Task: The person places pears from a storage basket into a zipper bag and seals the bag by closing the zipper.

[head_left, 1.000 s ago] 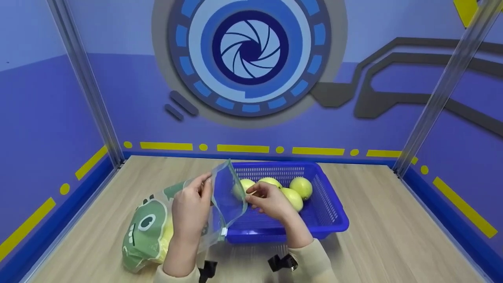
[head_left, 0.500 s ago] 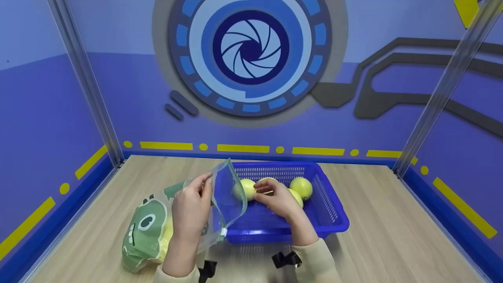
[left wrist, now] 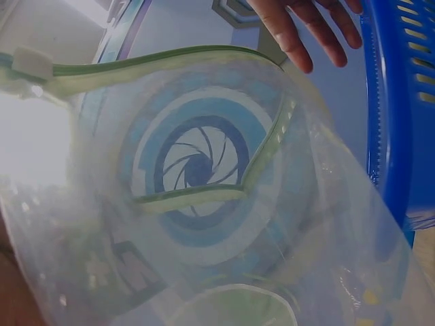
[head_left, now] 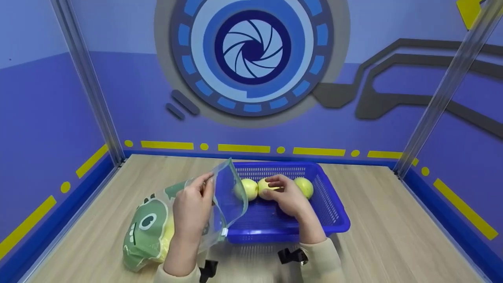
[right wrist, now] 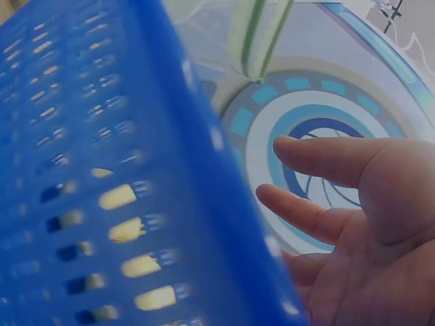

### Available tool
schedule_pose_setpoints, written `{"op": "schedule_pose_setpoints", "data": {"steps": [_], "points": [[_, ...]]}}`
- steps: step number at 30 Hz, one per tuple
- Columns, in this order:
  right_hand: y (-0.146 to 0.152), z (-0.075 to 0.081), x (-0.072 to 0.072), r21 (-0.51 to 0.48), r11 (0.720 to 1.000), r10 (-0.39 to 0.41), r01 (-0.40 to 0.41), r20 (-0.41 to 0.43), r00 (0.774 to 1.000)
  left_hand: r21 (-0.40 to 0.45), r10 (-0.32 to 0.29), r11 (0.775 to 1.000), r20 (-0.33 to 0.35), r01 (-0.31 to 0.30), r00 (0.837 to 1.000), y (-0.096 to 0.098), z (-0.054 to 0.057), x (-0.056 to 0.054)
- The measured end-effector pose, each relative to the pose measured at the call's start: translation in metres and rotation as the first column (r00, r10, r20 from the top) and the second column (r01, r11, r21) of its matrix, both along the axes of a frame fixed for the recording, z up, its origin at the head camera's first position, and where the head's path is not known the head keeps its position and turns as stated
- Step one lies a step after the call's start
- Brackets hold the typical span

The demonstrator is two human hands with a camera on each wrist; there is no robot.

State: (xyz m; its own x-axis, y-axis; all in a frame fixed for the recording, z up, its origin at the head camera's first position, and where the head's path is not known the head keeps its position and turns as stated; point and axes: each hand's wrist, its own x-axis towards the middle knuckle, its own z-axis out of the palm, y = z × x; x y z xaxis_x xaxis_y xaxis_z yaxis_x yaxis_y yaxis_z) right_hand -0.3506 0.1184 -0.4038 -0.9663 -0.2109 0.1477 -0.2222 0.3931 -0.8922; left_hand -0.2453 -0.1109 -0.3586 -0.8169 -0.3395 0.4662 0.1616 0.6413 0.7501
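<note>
My left hand (head_left: 192, 208) pinches the upper edge of a clear slider zip bag (head_left: 230, 196), whose mouth gapes toward the basket. The bag's green monster print (head_left: 147, 228) lies on the table at left, with something yellow-green bulging inside. In the left wrist view the bag's green zip strip (left wrist: 170, 61) and white slider (left wrist: 32, 62) show. My right hand (head_left: 290, 196) hovers over the blue basket (head_left: 338, 224), thumb and fingers spread, holding nothing. Yellow-green apples sit below: one apple (head_left: 249, 190) behind the bag's edge, one apple (head_left: 265, 189) by my fingertips, one apple (head_left: 304, 188) at right.
The basket stands on a wood-grain table (head_left: 385, 220) against a blue printed back wall (head_left: 251, 133). Metal posts (head_left: 96, 98) rise at both rear corners. In the right wrist view the basket's slotted side (right wrist: 122, 204) is close to the hand.
My right hand has let go of the bag's mouth and moved right over the basket, its fingers spreading. The left hand and bag have stayed nearly still; more of the left apples shows.
</note>
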Motion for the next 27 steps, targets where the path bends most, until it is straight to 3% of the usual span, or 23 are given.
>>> {"op": "schedule_pose_setpoints", "data": {"steps": [5, 10, 18, 27], "points": [[0.003, 0.011, -0.002, 0.010, 1.000, -0.008, 0.008, -0.008, 1.000, -0.005, 0.005, 1.000, -0.002, -0.005, 1.000, -0.002, 0.001, 0.000], [0.006, 0.029, -0.010, 0.121, 0.992, -0.024, 0.027, -0.023, 0.999, -0.007, 0.006, 1.000, -0.018, -0.006, 1.000, -0.002, 0.001, 0.000], [0.008, 0.048, -0.029, 0.301, 0.954, 0.015, -0.017, 0.010, 1.000, -0.019, 0.013, 1.000, -0.030, -0.014, 0.999, -0.002, 0.000, 0.000], [0.015, 0.058, -0.057, 0.408, 0.908, 0.059, -0.096, 0.102, 0.993, -0.002, 0.000, 1.000, 0.002, 0.000, 1.000, 0.000, 0.001, 0.001]]}}
